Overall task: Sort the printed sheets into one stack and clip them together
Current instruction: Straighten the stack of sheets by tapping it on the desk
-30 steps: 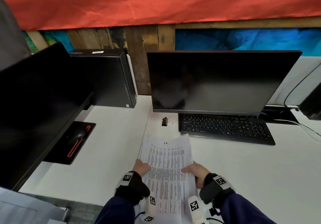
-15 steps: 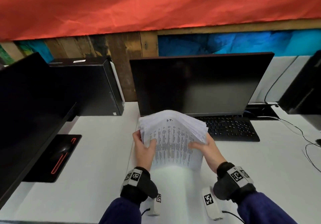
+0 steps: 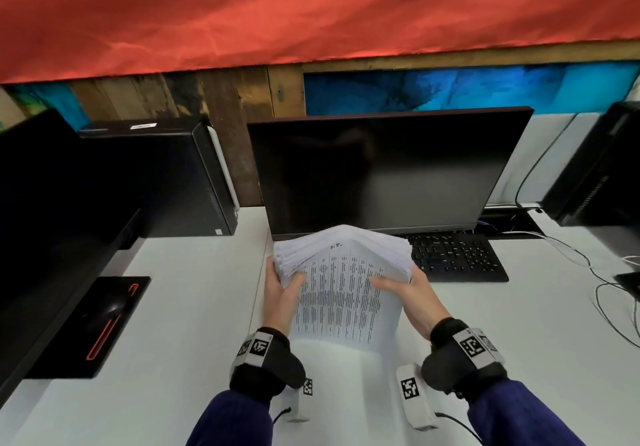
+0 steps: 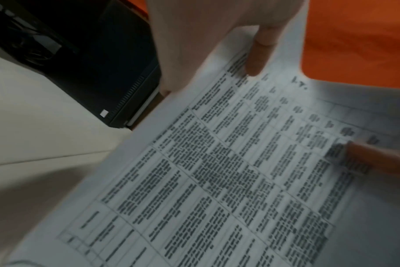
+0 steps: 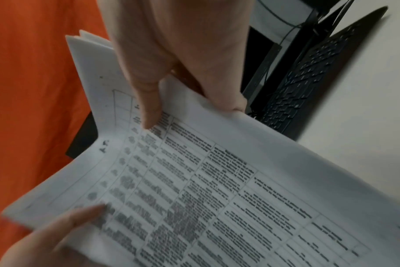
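Observation:
A thick stack of printed sheets (image 3: 341, 286) stands tilted upright over the white desk (image 3: 173, 307), in front of the middle monitor. Its top edges fan out unevenly. My left hand (image 3: 282, 286) grips the stack's left edge, thumb on the printed front page (image 4: 228, 171). My right hand (image 3: 403, 288) grips the right edge, thumb on the front and fingers behind the sheets (image 5: 217, 189). The black binder clip seen earlier is hidden behind the stack.
A dark monitor (image 3: 384, 172) stands right behind the sheets, with a black keyboard (image 3: 457, 257) to their right. A black computer tower (image 3: 156, 179), a second monitor (image 3: 45, 224) and a mouse pad (image 3: 93, 324) are on the left. Cables (image 3: 588, 272) trail at right.
Both hands lifted the sheets off the desk and stood them upright as one stack; since half a second ago the grip and position have hardly shifted. The camera view also moved.

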A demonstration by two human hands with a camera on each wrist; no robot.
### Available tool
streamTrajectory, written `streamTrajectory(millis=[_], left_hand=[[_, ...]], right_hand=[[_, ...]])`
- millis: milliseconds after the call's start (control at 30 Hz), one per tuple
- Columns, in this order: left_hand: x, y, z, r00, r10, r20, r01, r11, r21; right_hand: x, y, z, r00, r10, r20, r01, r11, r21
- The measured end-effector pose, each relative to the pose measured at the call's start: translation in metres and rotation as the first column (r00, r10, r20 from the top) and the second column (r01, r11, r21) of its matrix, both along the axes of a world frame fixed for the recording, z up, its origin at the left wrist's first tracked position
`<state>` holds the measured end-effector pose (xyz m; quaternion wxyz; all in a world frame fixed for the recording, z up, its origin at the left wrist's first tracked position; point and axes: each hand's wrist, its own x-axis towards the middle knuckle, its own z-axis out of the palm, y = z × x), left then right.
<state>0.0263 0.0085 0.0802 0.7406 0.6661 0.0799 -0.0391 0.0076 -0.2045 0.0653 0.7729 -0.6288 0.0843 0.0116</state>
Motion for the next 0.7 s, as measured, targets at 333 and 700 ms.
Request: streamTrajectory(millis=[333, 700], left_hand=[[-0.002, -0.002, -0.015, 0.997, 0.068, 0.046, -0.067, 0.997, -0.024], [0.001, -0.015, -0.027, 0.998, 0.053, 0.043, -0.052, 0.999, -0.01]], right_hand=[[-0.005, 0.0, 0.01, 0.994, -0.04, 0.102, 0.053, 0.991, -0.127], [-0.007, 0.007, 0.002, 0.986, -0.15, 0.074, 0.148, 0.988, 0.038]])
